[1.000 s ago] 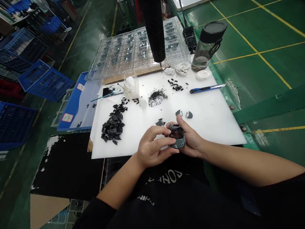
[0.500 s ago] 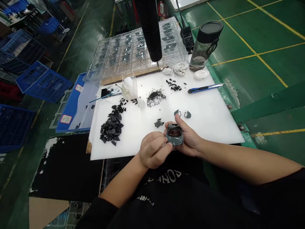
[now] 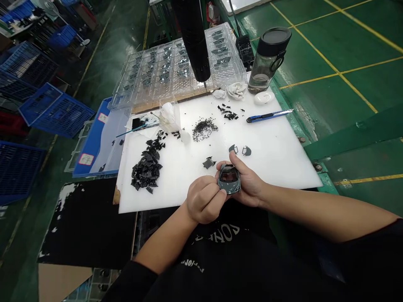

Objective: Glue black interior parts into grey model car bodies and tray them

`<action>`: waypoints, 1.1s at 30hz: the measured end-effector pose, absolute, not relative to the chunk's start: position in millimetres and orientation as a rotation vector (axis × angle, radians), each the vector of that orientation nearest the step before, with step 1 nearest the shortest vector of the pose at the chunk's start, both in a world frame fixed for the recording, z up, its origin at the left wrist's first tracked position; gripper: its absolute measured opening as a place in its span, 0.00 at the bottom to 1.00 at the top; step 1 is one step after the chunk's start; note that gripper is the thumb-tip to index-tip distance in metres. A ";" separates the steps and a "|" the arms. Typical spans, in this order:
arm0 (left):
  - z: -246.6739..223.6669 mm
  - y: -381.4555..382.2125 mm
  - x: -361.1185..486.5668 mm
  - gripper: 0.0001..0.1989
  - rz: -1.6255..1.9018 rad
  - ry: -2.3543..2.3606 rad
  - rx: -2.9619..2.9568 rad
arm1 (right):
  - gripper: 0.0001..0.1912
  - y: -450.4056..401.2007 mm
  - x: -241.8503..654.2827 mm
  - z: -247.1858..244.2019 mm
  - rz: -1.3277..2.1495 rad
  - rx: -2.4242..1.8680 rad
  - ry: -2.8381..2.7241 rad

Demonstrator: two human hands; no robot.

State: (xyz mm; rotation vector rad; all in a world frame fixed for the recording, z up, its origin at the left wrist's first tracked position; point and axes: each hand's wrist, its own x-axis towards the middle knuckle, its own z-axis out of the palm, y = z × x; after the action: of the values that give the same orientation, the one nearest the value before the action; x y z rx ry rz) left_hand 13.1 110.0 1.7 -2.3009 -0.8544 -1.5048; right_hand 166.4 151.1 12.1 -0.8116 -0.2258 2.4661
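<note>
A small grey model car (image 3: pixel 229 181) is held between both hands at the near edge of the white board (image 3: pixel 176 178). My right hand (image 3: pixel 250 184) wraps round its right side, thumb pointing up along it. My left hand (image 3: pixel 206 199) is closed at the car's left side, fingertips against its lower left corner; anything smaller between those fingers is hidden. Just beyond the car lies a grey part (image 3: pixel 209 162). Two small grey curved pieces (image 3: pixel 247 150) rest above my right thumb.
A black screwdriver (image 3: pixel 201 58) hangs over the board. Around are black parts (image 3: pixel 146 167), tiny screws (image 3: pixel 204 128), a blue cutter (image 3: pixel 267 116), a bottle (image 3: pixel 267 61), a white case (image 3: pixel 263 98), a clear box (image 3: pixel 170 117) and a clear tray (image 3: pixel 151 90).
The fingers of my left hand have curled in more at the car's left side. The car stays in both hands, and the whole view has shifted slightly.
</note>
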 end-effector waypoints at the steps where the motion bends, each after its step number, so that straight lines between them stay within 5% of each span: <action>1: 0.8 109.9 11.9 0.15 -1.499 -0.849 -2.295 | 0.26 150.9 165.9 12.4 2.457 -0.827 -0.223; 22: 29.5 115.1 9.6 0.15 -1.579 -1.255 -2.527 | 0.24 150.5 164.2 10.5 2.408 -0.770 -0.193; 33: 7.0 107.7 7.3 0.13 -1.517 -0.867 -2.365 | 0.25 149.9 165.0 12.0 2.416 -0.844 -0.265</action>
State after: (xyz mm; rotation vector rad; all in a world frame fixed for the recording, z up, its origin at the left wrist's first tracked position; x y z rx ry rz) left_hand 7.3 107.7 7.0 -2.3652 -0.8669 -1.5167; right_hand 165.0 149.9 12.0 -0.8441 -0.2646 2.4156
